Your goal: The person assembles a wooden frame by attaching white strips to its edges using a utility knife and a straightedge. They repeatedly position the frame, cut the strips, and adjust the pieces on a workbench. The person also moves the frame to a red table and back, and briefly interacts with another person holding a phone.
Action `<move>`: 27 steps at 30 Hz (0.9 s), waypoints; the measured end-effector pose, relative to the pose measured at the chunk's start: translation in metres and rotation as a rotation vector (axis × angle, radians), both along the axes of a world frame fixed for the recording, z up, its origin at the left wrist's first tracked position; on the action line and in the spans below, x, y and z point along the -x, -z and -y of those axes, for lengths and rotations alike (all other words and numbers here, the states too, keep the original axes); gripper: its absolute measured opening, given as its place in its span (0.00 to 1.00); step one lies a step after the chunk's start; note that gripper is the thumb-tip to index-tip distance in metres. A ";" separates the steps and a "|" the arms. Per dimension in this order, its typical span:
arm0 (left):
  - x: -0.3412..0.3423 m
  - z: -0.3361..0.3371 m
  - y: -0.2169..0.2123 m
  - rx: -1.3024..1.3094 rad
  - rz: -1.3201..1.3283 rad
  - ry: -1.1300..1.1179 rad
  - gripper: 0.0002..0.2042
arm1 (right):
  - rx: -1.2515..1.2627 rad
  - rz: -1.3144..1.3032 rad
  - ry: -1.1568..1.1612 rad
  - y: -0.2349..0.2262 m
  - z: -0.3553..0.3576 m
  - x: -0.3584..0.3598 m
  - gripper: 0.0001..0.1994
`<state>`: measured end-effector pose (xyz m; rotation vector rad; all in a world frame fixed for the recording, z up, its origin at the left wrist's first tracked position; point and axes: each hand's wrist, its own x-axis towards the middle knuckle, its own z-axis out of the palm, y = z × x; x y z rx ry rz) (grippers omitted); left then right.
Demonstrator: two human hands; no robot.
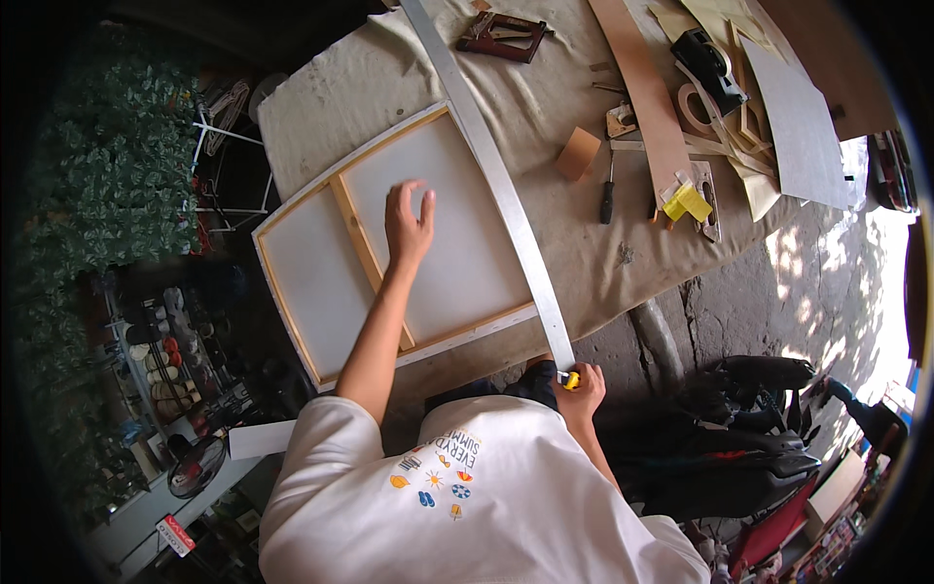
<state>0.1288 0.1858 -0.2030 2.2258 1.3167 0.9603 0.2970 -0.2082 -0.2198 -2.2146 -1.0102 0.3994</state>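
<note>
A stretched canvas lies face down on the cloth-covered table, its white back and wooden stretcher bars showing. Over it hovers my left hand, fingers loosely bent, thumb apart and nothing in the grip. Along the canvas's right edge runs a long silver metal bar, reaching past the table's near edge. At that near end, my right hand is closed round a small yellow tool with a pale metallic tip. Its exact kind is too small to make out, and I cannot tell whether it touches the bar.
A beige cloth covers the table. Farther off lie a staple gun, a screwdriver, a brown wooden block, a brown strip, a black tape dispenser and a grey sheet. A motorbike stands at right.
</note>
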 end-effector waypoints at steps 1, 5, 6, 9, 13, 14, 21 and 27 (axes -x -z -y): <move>0.003 -0.024 0.009 -0.059 -0.021 0.020 0.14 | 0.029 0.011 -0.008 0.001 -0.005 0.006 0.15; 0.010 -0.117 0.044 -0.253 -0.254 0.030 0.21 | 0.082 0.100 -0.051 0.019 -0.011 0.014 0.19; 0.014 -0.141 0.052 -0.305 -0.297 0.018 0.21 | 0.108 0.111 -0.055 0.024 -0.011 0.013 0.20; 0.016 -0.176 0.061 -0.138 -0.357 0.025 0.21 | 0.085 0.138 -0.096 0.025 -0.012 0.006 0.20; 0.025 -0.162 0.075 -0.038 -0.312 0.015 0.18 | 0.136 0.203 -0.091 0.015 -0.018 0.004 0.20; 0.028 -0.156 0.078 -0.019 -0.304 0.036 0.18 | 0.154 0.205 -0.101 0.016 -0.015 0.004 0.20; -0.029 -0.113 0.060 -0.185 -0.254 0.320 0.46 | 0.175 0.165 -0.051 0.030 -0.005 0.020 0.22; -0.037 -0.111 0.078 -0.222 -0.250 0.414 0.58 | 0.143 0.160 -0.083 0.027 -0.013 0.017 0.25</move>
